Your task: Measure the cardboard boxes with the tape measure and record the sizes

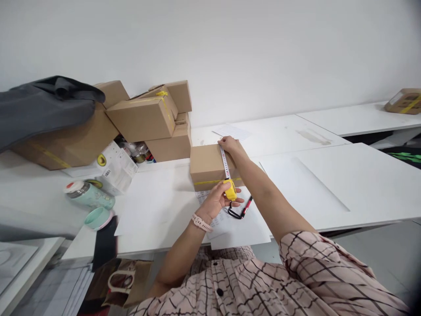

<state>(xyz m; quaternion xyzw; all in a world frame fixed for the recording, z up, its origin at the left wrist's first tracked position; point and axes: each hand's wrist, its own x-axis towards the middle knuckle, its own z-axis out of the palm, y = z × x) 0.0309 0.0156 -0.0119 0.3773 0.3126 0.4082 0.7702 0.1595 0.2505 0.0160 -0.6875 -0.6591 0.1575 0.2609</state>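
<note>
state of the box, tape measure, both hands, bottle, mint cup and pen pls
cardboard box: top shut
yellow tape measure: blade pulled out over the box top
left hand: holding the tape measure's case
right hand: at the blade's far end
insulated bottle: lid on
mint cup: uncovered
red-and-black pen: lying on paper, cap unclear

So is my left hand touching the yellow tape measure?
Touching: the head view shows your left hand gripping the yellow tape measure, thumb against its case.

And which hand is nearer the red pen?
Left: the left hand is close beside the red pen; the right hand is farther, at the far edge of the nearest box.
</note>
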